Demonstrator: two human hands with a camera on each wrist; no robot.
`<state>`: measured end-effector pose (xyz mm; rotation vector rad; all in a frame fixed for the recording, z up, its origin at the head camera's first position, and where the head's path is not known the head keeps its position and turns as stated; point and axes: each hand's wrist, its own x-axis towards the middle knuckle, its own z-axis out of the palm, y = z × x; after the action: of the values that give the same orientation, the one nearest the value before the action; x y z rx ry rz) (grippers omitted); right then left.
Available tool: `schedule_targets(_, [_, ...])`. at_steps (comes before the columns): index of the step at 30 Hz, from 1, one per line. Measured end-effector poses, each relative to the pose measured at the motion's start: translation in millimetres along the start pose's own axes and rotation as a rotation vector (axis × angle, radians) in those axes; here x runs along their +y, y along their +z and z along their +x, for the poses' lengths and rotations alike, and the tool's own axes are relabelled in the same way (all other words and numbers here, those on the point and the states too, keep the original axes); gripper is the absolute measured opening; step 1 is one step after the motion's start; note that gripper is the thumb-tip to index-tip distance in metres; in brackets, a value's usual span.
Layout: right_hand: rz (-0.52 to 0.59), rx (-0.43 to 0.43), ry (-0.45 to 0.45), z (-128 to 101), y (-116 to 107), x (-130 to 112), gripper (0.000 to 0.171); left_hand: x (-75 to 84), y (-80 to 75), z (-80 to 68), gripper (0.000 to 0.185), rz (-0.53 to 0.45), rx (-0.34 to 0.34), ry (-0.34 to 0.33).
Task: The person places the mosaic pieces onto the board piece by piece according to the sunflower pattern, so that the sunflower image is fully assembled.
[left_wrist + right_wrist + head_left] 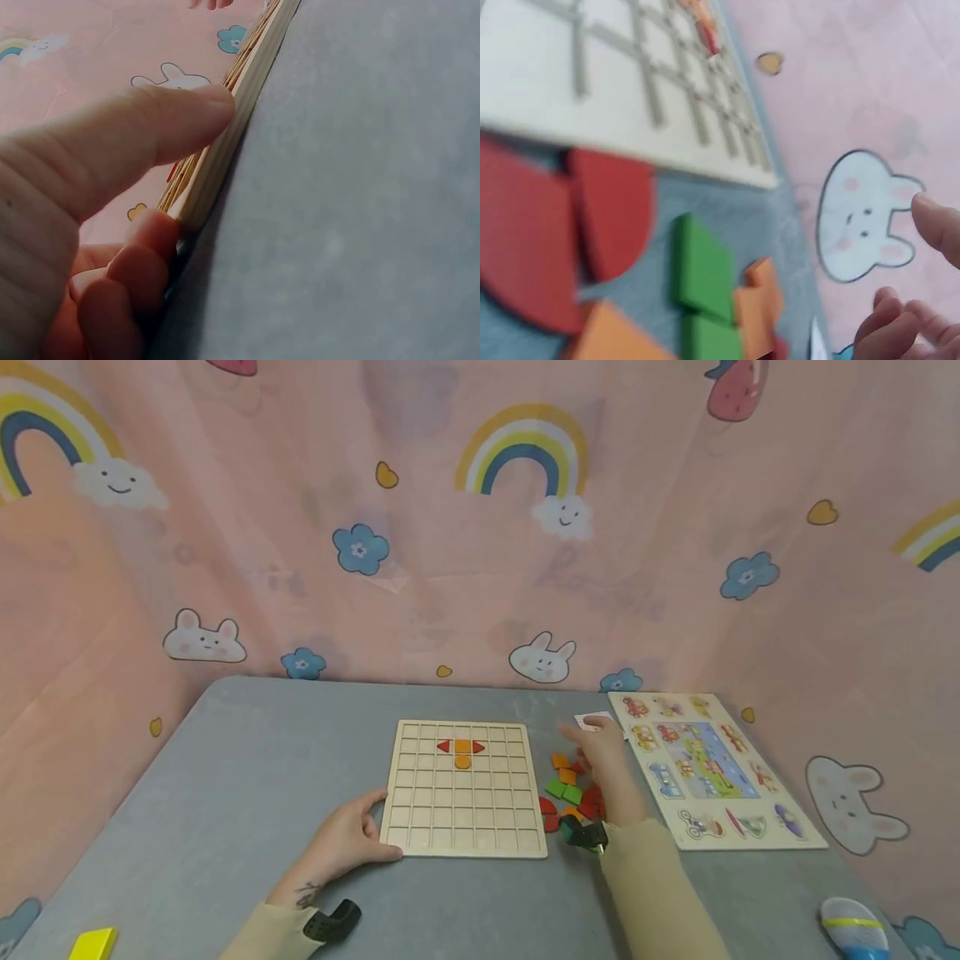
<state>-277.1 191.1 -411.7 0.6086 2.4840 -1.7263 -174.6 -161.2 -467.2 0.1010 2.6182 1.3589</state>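
Observation:
A pale wooden grid board (442,827) lies on the table, with an orange square (462,746), an orange circle (462,762) and two red triangles (479,747) near its far side. My left hand (341,842) grips the board's near left corner, its thumb (187,116) against the edge in the left wrist view. Right of the board lie loose shapes: green pieces (705,270), red rounded pieces (615,214) and orange ones (567,777). Above the far end of this pile, my right hand (606,760) hovers with fingers apart, nothing seen between them, near a small white card (582,720).
A wooden picture puzzle board (667,814) lies to the right of the loose shapes. At the front right sits a blue and white object (853,925), and a yellow block (93,944) is at the front left. A patterned pink curtain (450,610) stands behind the table.

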Motion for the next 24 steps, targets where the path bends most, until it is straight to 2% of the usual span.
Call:
schedule_targets(2, [-0.086,0.016,-0.054,0.2,2.2,6.8,0.069,0.8,-0.2,-0.3,0.095,-0.003,0.001,0.0])
schedule_targets(5, [-0.28,0.012,-0.096,1.3,7.1,15.3,0.068,1.7,-0.3,-0.8,0.095,-0.004,0.001,-0.003])
schedule_targets(9, [-0.536,-0.017,-0.101,1.9,13.5,21.5,0.056,2.0,-0.1,-1.0,0.095,-0.001,0.002,-0.007])
schedule_targets(11, [-0.616,-0.014,-0.106,1.5,16.2,22.2,0.047,1.6,0.2,-1.2,0.095,-0.003,0.004,-0.008])
schedule_targets(14, [-0.676,0.002,-0.115,1.1,18.7,22.1,0.035,1.2,0.6,-1.4,0.095,-0.007,0.006,-0.009])
schedule_targets(19, [-0.701,0.035,-0.105,-0.2,20.2,20.8,0.026,0.9,0.9,-1.1,0.095,-0.003,0.01,-0.009])
schedule_targets(24, [-0.62,0.051,-0.124,1.4,18.3,23.4,0.025,1.9,0.3,-1.8,0.095,0.005,0.01,-0.002])
